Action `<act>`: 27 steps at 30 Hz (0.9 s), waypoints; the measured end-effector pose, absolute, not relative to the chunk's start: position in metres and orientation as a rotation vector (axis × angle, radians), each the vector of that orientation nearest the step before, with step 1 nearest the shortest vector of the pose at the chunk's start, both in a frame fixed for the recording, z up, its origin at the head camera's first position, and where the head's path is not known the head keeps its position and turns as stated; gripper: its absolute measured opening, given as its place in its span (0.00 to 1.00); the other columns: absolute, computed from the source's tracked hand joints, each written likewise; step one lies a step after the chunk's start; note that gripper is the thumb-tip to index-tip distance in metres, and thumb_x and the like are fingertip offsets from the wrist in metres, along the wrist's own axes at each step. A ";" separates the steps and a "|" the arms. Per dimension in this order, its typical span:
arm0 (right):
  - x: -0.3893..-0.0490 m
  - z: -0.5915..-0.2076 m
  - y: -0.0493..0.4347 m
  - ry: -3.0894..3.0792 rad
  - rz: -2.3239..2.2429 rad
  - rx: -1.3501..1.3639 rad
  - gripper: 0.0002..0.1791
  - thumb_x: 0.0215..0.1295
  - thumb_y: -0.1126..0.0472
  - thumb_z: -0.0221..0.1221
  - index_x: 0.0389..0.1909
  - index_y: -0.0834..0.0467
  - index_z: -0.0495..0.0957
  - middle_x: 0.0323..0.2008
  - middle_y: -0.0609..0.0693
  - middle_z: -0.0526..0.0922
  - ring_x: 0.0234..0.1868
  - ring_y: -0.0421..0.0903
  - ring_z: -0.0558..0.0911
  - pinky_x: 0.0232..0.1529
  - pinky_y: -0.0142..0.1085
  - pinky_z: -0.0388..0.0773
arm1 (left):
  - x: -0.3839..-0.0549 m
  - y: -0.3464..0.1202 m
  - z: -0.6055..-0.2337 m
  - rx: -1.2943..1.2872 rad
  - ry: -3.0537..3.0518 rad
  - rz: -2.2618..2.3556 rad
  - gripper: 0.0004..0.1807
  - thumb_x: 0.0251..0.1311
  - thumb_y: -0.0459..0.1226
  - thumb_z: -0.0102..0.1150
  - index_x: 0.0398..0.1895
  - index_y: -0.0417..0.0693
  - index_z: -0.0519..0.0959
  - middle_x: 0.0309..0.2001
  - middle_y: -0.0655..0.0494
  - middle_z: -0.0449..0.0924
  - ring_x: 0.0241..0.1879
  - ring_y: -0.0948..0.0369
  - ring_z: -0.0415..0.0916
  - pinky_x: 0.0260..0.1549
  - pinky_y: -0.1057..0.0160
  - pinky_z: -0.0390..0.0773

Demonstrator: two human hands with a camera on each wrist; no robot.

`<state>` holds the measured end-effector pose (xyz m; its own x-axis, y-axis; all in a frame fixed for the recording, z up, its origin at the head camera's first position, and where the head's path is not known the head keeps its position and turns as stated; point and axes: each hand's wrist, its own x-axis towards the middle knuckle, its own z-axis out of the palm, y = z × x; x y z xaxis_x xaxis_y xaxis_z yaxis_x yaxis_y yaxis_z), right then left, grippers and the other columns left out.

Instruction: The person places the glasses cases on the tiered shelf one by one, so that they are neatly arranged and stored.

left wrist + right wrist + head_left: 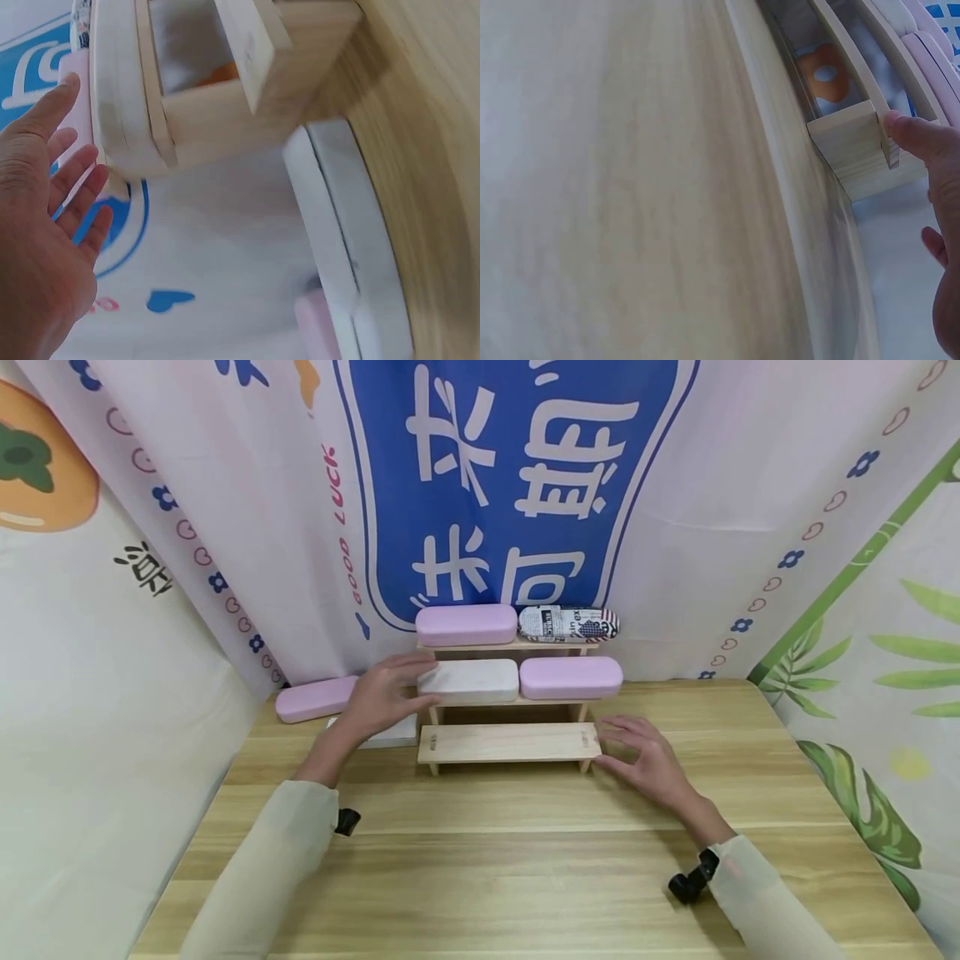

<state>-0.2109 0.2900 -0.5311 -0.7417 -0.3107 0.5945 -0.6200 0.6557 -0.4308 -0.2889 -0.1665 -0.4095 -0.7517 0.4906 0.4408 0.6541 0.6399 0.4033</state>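
the white case lies on the middle shelf of a stepped wooden rack, its long axis running from nine to three o'clock, with twelve pointing away from the person. from the fingers of the left hand it lies toward three o'clock, and that hand is much the nearer, reaching its nine o'clock end. those fingers are spread and nearly straight, gripping nothing. the right hand, toward four o'clock from the case, rests its thumb on the end of the lowest shelf, its fingers loosely bent.

outward from the case, a pink case sits just beside it at three o'clock. above, the top pink case stands near twelve, and a printed case toward two. on the wooden surface, a second white case lies at eight and a far-left pink case around nine.

whether the left fingertips touch the case, i cannot tell. the left arm partly covers the second white case, and the right wrist view cuts off most of its hand.
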 end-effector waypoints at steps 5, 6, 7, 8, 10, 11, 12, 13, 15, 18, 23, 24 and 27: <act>-0.211 -0.528 0.290 -2.351 0.742 0.755 0.35 0.46 0.60 0.83 0.58 0.65 0.85 0.63 0.61 0.83 0.64 0.61 0.79 0.75 0.43 0.66 | -0.284 -0.190 -0.413 -0.820 -2.647 -0.814 0.35 0.56 0.49 0.81 0.65 0.45 0.84 0.66 0.46 0.82 0.67 0.44 0.77 0.65 0.40 0.76; -0.211 -0.527 0.290 -2.346 0.729 0.762 0.36 0.46 0.60 0.83 0.59 0.65 0.84 0.64 0.61 0.83 0.64 0.61 0.79 0.75 0.43 0.66 | -0.284 -0.194 -0.414 -0.798 -2.672 -0.803 0.35 0.57 0.50 0.80 0.66 0.46 0.83 0.67 0.47 0.82 0.68 0.44 0.76 0.65 0.39 0.75; -0.211 -0.526 0.290 -2.339 0.714 0.767 0.38 0.46 0.60 0.83 0.61 0.65 0.83 0.64 0.61 0.82 0.64 0.61 0.79 0.75 0.43 0.66 | -0.283 -0.199 -0.415 -0.780 -2.694 -0.786 0.35 0.57 0.50 0.79 0.66 0.47 0.83 0.67 0.47 0.81 0.68 0.44 0.76 0.66 0.39 0.74; -0.211 -0.526 0.290 -2.329 0.702 0.772 0.40 0.45 0.59 0.83 0.62 0.64 0.82 0.65 0.61 0.82 0.64 0.61 0.80 0.74 0.44 0.67 | -0.283 -0.205 -0.416 -0.763 -2.715 -0.769 0.35 0.58 0.51 0.78 0.67 0.47 0.82 0.68 0.47 0.80 0.69 0.43 0.75 0.66 0.39 0.74; -0.212 -0.525 0.290 -2.315 0.696 0.772 0.43 0.44 0.58 0.83 0.64 0.64 0.81 0.65 0.61 0.82 0.64 0.62 0.80 0.72 0.47 0.69 | -0.282 -0.215 -0.419 -0.733 -2.739 -0.754 0.34 0.59 0.50 0.78 0.68 0.47 0.82 0.68 0.46 0.80 0.69 0.42 0.75 0.65 0.38 0.74; -0.212 -0.524 0.290 -2.309 0.695 0.770 0.43 0.44 0.56 0.83 0.65 0.64 0.80 0.65 0.61 0.82 0.64 0.62 0.80 0.71 0.48 0.70 | -0.282 -0.220 -0.421 -0.721 -2.743 -0.753 0.34 0.59 0.49 0.78 0.68 0.47 0.82 0.68 0.45 0.80 0.68 0.42 0.75 0.65 0.37 0.74; -0.212 -0.524 0.290 -2.301 0.689 0.767 0.43 0.47 0.52 0.82 0.65 0.64 0.80 0.65 0.62 0.82 0.63 0.62 0.80 0.70 0.50 0.71 | -0.282 -0.225 -0.423 -0.712 -2.746 -0.749 0.34 0.60 0.48 0.78 0.67 0.46 0.82 0.68 0.45 0.81 0.68 0.42 0.75 0.64 0.37 0.75; -0.212 -0.524 0.290 -2.295 0.677 0.760 0.44 0.51 0.46 0.80 0.66 0.64 0.79 0.65 0.62 0.81 0.63 0.63 0.80 0.69 0.53 0.72 | -0.281 -0.229 -0.425 -0.699 -2.750 -0.744 0.33 0.60 0.48 0.78 0.67 0.46 0.82 0.67 0.44 0.81 0.68 0.42 0.75 0.64 0.36 0.75; -0.212 -0.523 0.291 -2.294 0.659 0.741 0.46 0.59 0.34 0.72 0.67 0.65 0.78 0.66 0.63 0.81 0.63 0.64 0.79 0.66 0.57 0.73 | -0.280 -0.238 -0.428 -0.676 -2.757 -0.758 0.33 0.61 0.47 0.77 0.67 0.46 0.82 0.67 0.43 0.81 0.68 0.41 0.75 0.64 0.35 0.74; -0.212 -0.522 0.290 -2.302 0.611 0.700 0.54 0.64 0.20 0.54 0.69 0.64 0.76 0.67 0.65 0.79 0.65 0.66 0.77 0.63 0.62 0.74 | -0.279 -0.249 -0.433 -0.641 -2.784 -0.760 0.32 0.62 0.47 0.76 0.68 0.46 0.82 0.68 0.42 0.79 0.69 0.41 0.74 0.65 0.35 0.73; -0.212 -0.520 0.291 -2.342 0.570 0.662 0.56 0.62 0.17 0.50 0.72 0.60 0.74 0.72 0.66 0.73 0.68 0.68 0.73 0.63 0.67 0.73 | -0.278 -0.263 -0.440 -0.651 -2.796 -0.732 0.33 0.61 0.47 0.77 0.66 0.40 0.82 0.66 0.40 0.81 0.68 0.40 0.75 0.66 0.37 0.73; -0.212 -0.520 0.292 -2.351 0.570 0.666 0.56 0.62 0.17 0.51 0.73 0.59 0.74 0.74 0.65 0.71 0.68 0.68 0.73 0.63 0.68 0.73 | -0.278 -0.266 -0.442 -0.662 -2.791 -0.734 0.33 0.60 0.46 0.78 0.65 0.38 0.82 0.65 0.39 0.81 0.67 0.40 0.76 0.66 0.37 0.73; -0.213 -0.519 0.294 -2.382 0.575 0.675 0.54 0.56 0.24 0.67 0.74 0.57 0.73 0.78 0.63 0.65 0.70 0.70 0.71 0.64 0.69 0.70 | -0.278 -0.274 -0.448 -0.665 -2.777 -0.753 0.33 0.59 0.44 0.79 0.64 0.36 0.82 0.63 0.39 0.83 0.66 0.39 0.77 0.65 0.37 0.74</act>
<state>-0.2128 0.2939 -0.5186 -0.6969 -0.3265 0.6386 -0.5819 0.7779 -0.2373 -0.2781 -0.2739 -0.4477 -0.8816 0.3723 0.2901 0.4678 0.7706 0.4328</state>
